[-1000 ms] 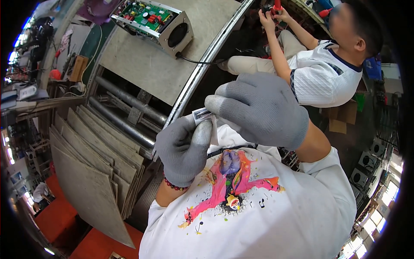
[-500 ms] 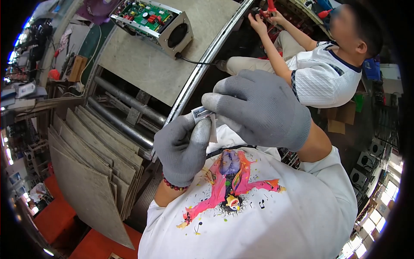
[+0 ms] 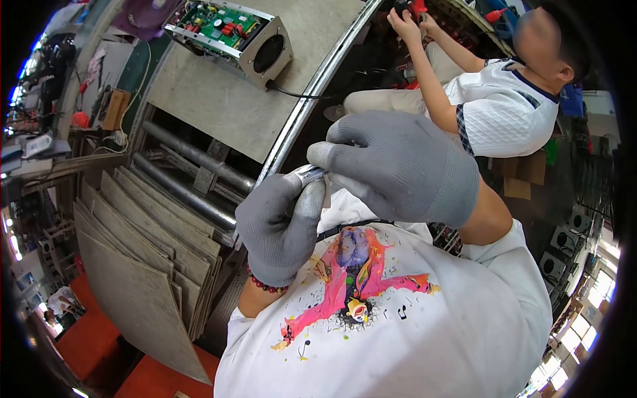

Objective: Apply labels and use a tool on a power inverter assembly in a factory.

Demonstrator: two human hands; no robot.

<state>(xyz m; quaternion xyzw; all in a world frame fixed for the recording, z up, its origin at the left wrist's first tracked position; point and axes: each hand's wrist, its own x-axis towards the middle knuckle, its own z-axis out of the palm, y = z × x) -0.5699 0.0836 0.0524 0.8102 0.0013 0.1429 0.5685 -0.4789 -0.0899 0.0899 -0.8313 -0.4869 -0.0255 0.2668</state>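
Both gloved hands are pinching the same small silvery metal piece (image 3: 309,174): left hand (image 3: 282,225) curling around it, right hand (image 3: 405,166) gripping its end with fingertips.

Grey-gloved left hand (image 3: 282,225) and right hand (image 3: 405,166) are covering most of a small silvery object (image 3: 309,174); its shape is staying unclear. Another person's hands (image 3: 405,16) are being cut off at the top edge.
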